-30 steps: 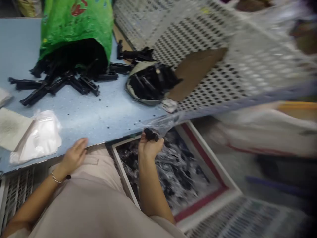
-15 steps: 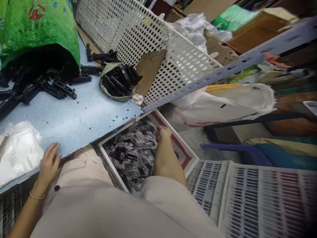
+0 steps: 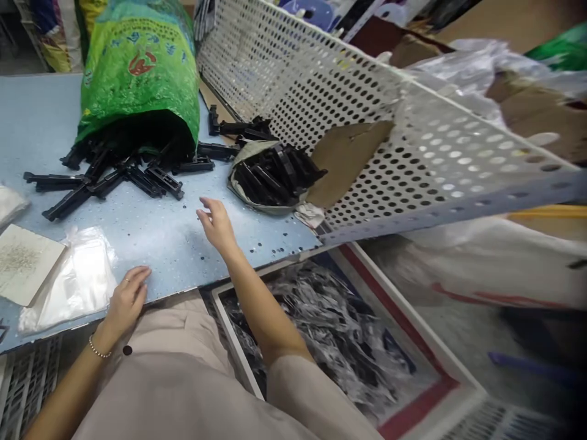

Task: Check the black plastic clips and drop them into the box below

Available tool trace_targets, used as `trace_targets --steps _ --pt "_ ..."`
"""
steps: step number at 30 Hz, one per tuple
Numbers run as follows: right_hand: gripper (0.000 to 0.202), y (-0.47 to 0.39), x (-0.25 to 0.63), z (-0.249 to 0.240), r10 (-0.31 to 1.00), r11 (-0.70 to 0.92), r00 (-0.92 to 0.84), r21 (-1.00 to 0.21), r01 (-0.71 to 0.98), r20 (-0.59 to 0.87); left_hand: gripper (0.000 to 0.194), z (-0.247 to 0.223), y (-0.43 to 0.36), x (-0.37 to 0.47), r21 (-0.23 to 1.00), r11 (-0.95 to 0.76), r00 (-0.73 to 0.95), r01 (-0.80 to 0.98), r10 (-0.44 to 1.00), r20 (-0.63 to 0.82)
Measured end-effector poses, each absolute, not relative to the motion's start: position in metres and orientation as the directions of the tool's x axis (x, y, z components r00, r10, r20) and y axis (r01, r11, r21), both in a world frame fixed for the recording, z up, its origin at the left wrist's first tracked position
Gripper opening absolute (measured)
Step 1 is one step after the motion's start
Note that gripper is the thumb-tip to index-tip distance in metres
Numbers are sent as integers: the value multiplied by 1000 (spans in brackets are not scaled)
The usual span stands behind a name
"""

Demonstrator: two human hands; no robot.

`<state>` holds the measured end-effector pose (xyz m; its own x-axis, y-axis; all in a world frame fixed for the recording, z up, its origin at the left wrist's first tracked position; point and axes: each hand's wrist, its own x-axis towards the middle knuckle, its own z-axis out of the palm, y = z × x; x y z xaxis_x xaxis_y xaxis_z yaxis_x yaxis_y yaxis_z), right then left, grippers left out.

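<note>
My right hand (image 3: 217, 226) hovers over the blue speckled tabletop (image 3: 169, 247), its fingers apart and nothing between them. In front of it several black plastic parts (image 3: 162, 180) spill from the mouth of a green printed sack (image 3: 142, 73). To its right, a small fabric-like bag (image 3: 238, 186) is packed with more black parts. My left hand (image 3: 128, 296) rests at the table's front edge, fingers loosely bent and holding nothing. Close beside it lies a stack of clear plastic bags (image 3: 85, 278).
A white perforated panel (image 3: 367, 134) borders the table on the right, with brown cardboard (image 3: 351, 156) leaning on it. Below the edge stands a crate (image 3: 413, 318) holding black parts in clear wrapping. A pale square board (image 3: 27, 263) lies at the left.
My right hand has come up from the crate to above the table. My left hand stays at the table edge. The view has turned left, showing more of the tabletop.
</note>
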<state>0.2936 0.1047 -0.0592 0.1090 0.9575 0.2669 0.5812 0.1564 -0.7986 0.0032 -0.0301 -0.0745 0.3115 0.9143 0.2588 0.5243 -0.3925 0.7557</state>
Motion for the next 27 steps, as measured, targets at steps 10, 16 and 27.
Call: trace_targets --steps 10,16,27 --pt "42 153 225 -84 953 33 221 -793 608 209 35 -76 15 28 979 -78 63 190 996 67" --pt "43 23 200 -74 955 295 -131 -856 425 265 54 -61 66 51 848 262 26 -462 959 -282" --pt "51 95 172 -22 931 -69 -331 -965 252 -153 43 -50 31 30 884 306 26 -354 948 -317"
